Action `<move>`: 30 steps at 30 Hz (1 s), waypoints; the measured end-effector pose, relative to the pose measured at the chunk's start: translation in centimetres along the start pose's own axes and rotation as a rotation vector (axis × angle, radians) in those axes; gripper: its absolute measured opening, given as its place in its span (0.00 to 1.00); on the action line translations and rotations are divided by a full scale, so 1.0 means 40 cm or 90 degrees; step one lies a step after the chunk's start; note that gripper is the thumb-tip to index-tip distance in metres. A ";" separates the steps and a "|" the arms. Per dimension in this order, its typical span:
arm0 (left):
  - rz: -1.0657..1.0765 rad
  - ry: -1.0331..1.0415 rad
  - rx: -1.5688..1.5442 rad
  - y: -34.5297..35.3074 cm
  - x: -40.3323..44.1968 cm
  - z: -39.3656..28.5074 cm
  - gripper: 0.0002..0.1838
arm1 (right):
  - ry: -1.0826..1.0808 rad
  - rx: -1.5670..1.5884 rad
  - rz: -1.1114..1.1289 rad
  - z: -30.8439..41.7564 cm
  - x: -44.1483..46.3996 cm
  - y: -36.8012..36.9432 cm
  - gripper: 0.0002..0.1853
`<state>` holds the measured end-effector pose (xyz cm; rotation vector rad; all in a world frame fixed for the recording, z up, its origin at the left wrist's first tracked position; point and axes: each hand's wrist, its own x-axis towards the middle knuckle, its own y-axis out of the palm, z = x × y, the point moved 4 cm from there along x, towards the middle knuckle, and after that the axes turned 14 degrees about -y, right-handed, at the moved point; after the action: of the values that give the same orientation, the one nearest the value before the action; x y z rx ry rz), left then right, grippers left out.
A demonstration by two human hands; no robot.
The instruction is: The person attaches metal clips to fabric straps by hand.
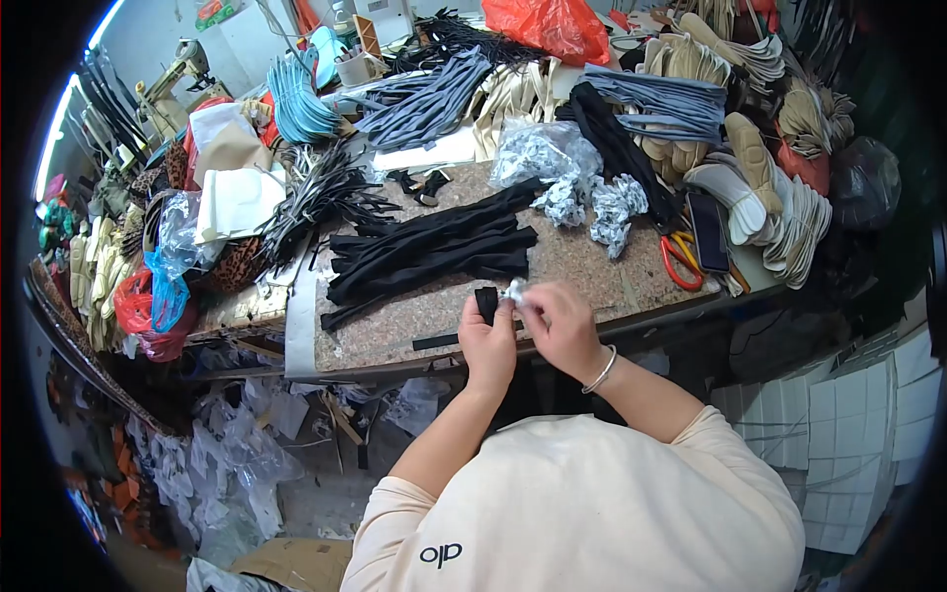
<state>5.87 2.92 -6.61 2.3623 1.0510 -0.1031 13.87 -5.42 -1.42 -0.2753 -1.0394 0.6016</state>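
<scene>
My left hand [488,345] is closed round a black fabric strip [486,302], a short folded end of which stands up above the fingers. A narrow black band [435,342] lies on the worktop just left of this hand. My right hand [560,328] is pinched close beside the left thumb. At its fingertips is a small shiny silvery piece [515,290], too small to make out exactly. Beyond my hands lies a pile of long black fabric strips [424,252]. Crumpled clear bags with silvery contents [617,212] lie behind it.
Orange-handled scissors [681,264] and a dark phone [708,232] lie at the right. Grey strips [424,104] and stacked beige insole-like pieces [760,187] crowd the back and right. A sewing machine [178,79] stands far left. The worktop's front edge [395,367] runs below my hands.
</scene>
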 end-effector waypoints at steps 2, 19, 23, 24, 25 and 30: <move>-0.069 0.139 0.149 -0.007 0.005 -0.009 0.03 | -0.166 -0.052 -0.043 0.029 0.001 0.004 0.07; 0.104 -0.044 -0.083 0.033 -0.008 -0.066 0.04 | 0.350 0.385 -0.069 -0.024 -0.004 0.051 0.05; 0.079 -0.025 -0.078 0.009 0.002 -0.048 0.05 | 0.212 0.269 -0.050 -0.019 -0.009 0.044 0.06; 0.079 -0.024 -0.080 0.010 0.005 -0.048 0.05 | 0.210 0.268 -0.048 -0.021 -0.005 0.040 0.06; 0.075 -0.039 -0.093 0.009 0.008 -0.045 0.05 | 0.150 0.217 -0.060 -0.014 0.005 0.028 0.06; 0.047 -0.085 -0.137 -0.011 0.022 -0.036 0.05 | 0.060 0.010 -0.162 -0.053 0.040 -0.049 0.05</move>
<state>5.93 4.48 -5.82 2.1659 0.8657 -0.1130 16.94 -5.92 -0.35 -0.1529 -0.9609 0.3639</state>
